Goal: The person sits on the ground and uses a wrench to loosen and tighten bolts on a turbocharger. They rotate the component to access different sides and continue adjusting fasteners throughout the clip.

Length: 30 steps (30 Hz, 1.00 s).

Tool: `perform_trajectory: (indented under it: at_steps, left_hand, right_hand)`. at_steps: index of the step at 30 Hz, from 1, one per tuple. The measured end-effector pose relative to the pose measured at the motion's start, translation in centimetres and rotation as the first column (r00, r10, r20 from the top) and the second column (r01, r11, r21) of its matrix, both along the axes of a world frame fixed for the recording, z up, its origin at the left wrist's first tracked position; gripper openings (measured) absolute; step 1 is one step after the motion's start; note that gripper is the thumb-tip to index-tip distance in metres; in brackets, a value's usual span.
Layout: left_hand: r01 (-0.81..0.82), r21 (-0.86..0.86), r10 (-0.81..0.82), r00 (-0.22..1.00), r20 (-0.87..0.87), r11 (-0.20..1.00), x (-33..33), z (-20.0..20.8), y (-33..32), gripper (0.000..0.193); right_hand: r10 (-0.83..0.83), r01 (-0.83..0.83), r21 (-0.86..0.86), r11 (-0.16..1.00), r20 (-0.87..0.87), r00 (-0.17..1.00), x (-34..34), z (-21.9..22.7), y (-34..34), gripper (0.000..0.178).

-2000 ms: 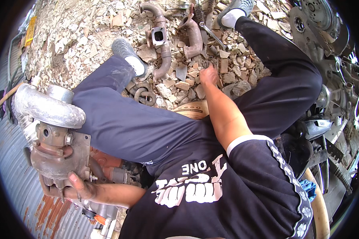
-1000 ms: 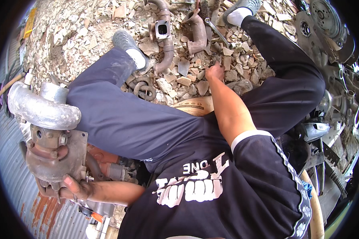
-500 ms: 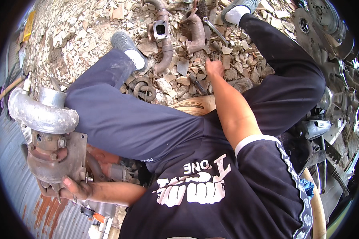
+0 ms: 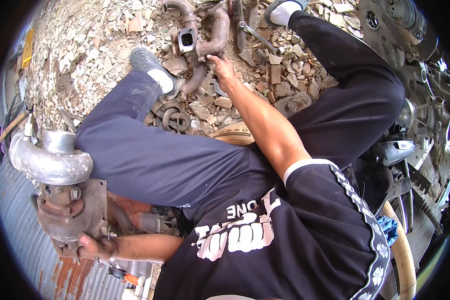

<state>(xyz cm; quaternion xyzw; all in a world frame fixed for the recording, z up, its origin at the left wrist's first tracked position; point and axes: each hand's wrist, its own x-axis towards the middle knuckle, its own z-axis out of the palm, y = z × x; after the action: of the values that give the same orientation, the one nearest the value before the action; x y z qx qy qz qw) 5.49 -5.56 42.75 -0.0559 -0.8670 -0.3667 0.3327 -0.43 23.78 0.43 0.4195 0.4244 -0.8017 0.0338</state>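
At the lower left, my left hand (image 4: 96, 246) grips the underside of a turbocharger (image 4: 67, 215), with the thumb showing along its edge. The turbocharger has a silvery rounded housing above and a rusty brown one below. My right hand (image 4: 222, 71) reaches forward, its fingers closed at the lower end of a rusty curved pipe (image 4: 218, 31); part of the grip is hidden. Just left of that pipe lies a rusty manifold (image 4: 194, 75) with a square flanged opening, and the two seem to touch or overlap.
Broken stone (image 4: 105, 40) covers the ground. A wrench (image 4: 257, 36) lies right of the pipe. Rusty ring-like parts (image 4: 174, 119) sit near my left leg. Metal parts (image 4: 425, 100) crowd the right side. Corrugated sheet metal (image 4: 30, 220) lies under the turbocharger.
The curved pipe has shifted left toward the manifold, and my right hand has moved left with its lower end. My left hand stays on the turbocharger. The whole view has shifted slightly.
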Motion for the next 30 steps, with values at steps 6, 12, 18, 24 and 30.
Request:
perform_trajectory:
  at_steps: [6,12,18,24,30]
  left_hand:
    - [0.032,-0.018,-0.032,0.999,0.001,0.999,-1.1,0.6,0.8,0.098]
    - [0.01,-0.02,-0.01,1.0,-0.009,1.0,-0.4,0.7,0.4,0.098]
    - [0.034,-0.016,-0.035,0.999,-0.014,0.999,-0.7,0.7,0.7,0.097]
    - [0.02,0.001,-0.02,1.0,-0.014,1.0,-0.6,0.7,-0.2,0.096]
    - [0.025,0.007,-0.024,0.999,-0.023,1.0,-0.6,0.7,-0.2,0.096]
  right_hand:
    - [0.091,-0.252,0.461,0.851,0.343,0.935,0.5,-4.3,3.3,0.058]
    - [0.261,-0.628,0.697,0.346,0.572,0.778,5.2,-1.7,7.2,0.057]
    - [0.163,-0.484,0.776,0.405,0.46,0.873,7.2,-2.6,4.2,0.046]
    - [0.371,-0.629,0.694,0.352,0.513,0.774,6.4,-1.2,3.5,0.042]
    - [0.438,-0.765,0.603,0.225,0.639,0.632,8.2,-1.5,3.3,0.056]
